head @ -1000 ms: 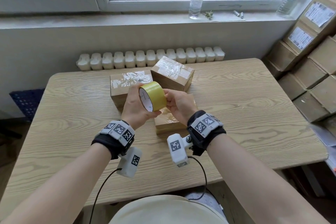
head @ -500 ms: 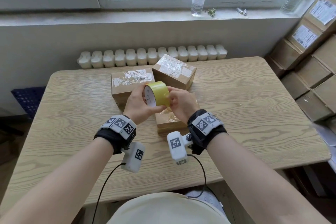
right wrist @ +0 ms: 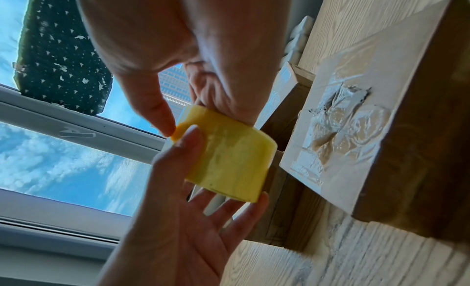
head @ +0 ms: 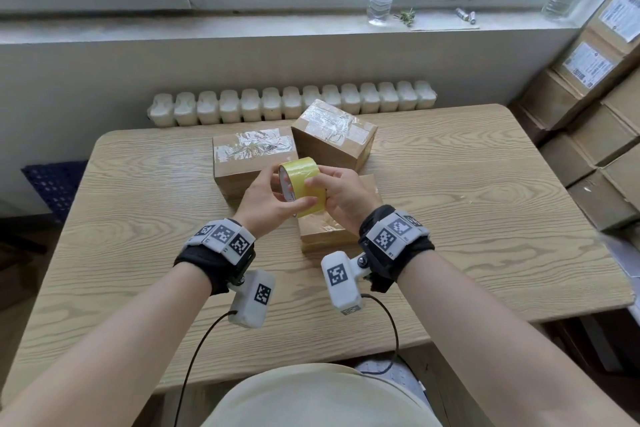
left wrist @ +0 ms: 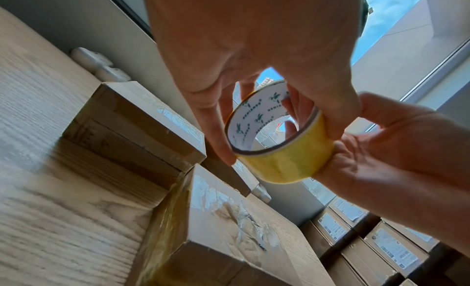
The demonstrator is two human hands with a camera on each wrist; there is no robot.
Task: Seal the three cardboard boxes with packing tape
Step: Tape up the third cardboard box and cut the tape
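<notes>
tape roll (head: pixel 304 185) in both hands

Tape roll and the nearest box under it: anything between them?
Nothing: in the left wrist view the tape roll, held by both hands, hangs over the nearest box with only air between.

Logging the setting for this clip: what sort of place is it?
Probably a small parcel-packing or stock room, not a home kitchen or lab. Labelled cardboard cartons are stacked along the right wall, three taped boxes sit on a wooden table under a window, and both hands hold a yellow tape roll.
</notes>
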